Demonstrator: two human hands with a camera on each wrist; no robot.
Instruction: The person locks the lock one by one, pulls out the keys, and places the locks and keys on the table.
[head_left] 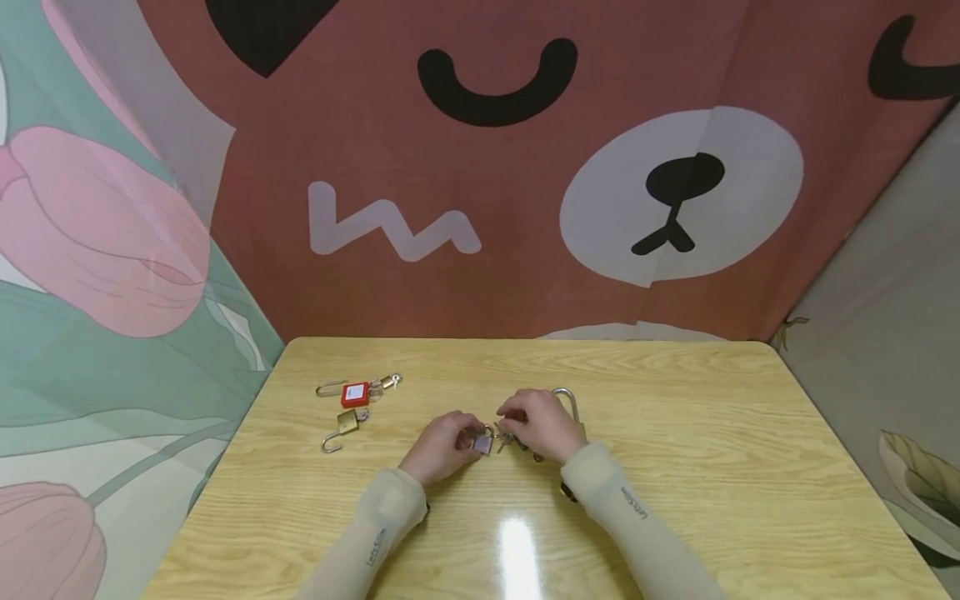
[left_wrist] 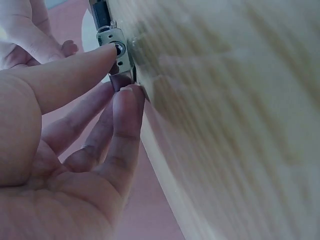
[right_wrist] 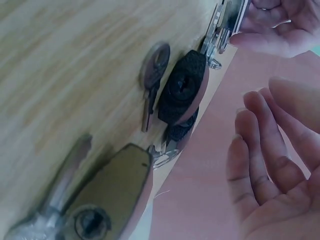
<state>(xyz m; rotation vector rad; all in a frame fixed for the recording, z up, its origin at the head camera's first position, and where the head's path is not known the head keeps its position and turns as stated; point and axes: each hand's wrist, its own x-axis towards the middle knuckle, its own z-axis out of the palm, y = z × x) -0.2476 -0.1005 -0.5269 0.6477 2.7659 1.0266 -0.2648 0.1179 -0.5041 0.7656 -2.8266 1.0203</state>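
In the head view my left hand (head_left: 444, 447) pinches a small silvery padlock (head_left: 483, 444) just above the table. Its keyhole side (left_wrist: 123, 66) shows in the left wrist view, between thumb and fingers. My right hand (head_left: 546, 427) hovers just right of it, near some keys (head_left: 506, 439). The right wrist view shows the right fingers (right_wrist: 260, 135) loosely bent, with nothing between them. Beside that hand lie a black-bottomed padlock (right_wrist: 189, 70), a loose key (right_wrist: 155, 70) and a larger brass padlock (right_wrist: 120, 180) with a key (right_wrist: 65, 182) by it.
On the left of the wooden table (head_left: 712, 483) lie a red padlock (head_left: 356, 394), a brass padlock (head_left: 348, 422) with its shackle open, and a small padlock (head_left: 387, 382) with keys. A long shackle (head_left: 572, 401) shows behind my right hand. A printed cloth (head_left: 510, 283) hangs beyond the table.
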